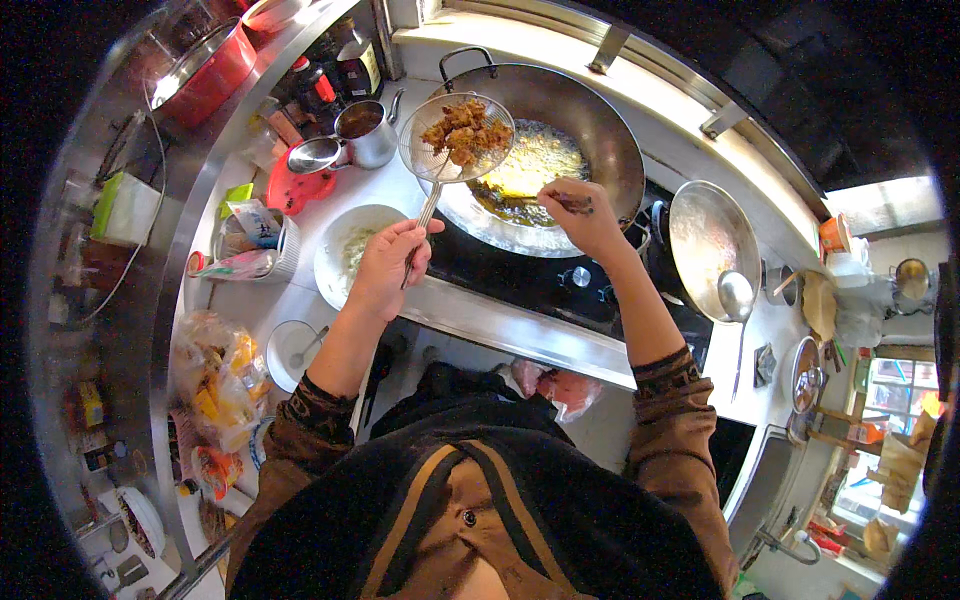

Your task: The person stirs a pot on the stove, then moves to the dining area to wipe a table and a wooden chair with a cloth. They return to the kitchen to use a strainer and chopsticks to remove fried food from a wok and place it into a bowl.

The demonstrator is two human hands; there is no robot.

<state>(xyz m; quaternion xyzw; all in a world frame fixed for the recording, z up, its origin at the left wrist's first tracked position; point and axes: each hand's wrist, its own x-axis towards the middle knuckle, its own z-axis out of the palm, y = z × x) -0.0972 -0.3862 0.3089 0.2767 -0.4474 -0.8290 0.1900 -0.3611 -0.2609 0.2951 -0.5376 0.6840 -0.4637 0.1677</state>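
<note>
My left hand (394, 262) grips the handle of a wire-mesh skimmer (417, 154). Browned fried pieces (466, 133) lie heaped in its basket, which is over the left side of a large wok (604, 127). Foaming oil (544, 161) fills the wok's bottom. Over the near side of the oil, my right hand (581, 217) is closed around thin sticks, apparently chopsticks (525, 197), mostly covered by the fingers. Left of the wok, beside my left hand, stands a white bowl (330, 251) with pale batter-like residue inside.
A metal oil pot (373, 142) and sauce bottles (358, 64) stand back left. On the right are a second pan (709, 225), a ladle (736, 296) and a lidded dish (806, 375). The stove's control knob (580, 277) faces me. Plastic bags (225, 375) crowd the left counter.
</note>
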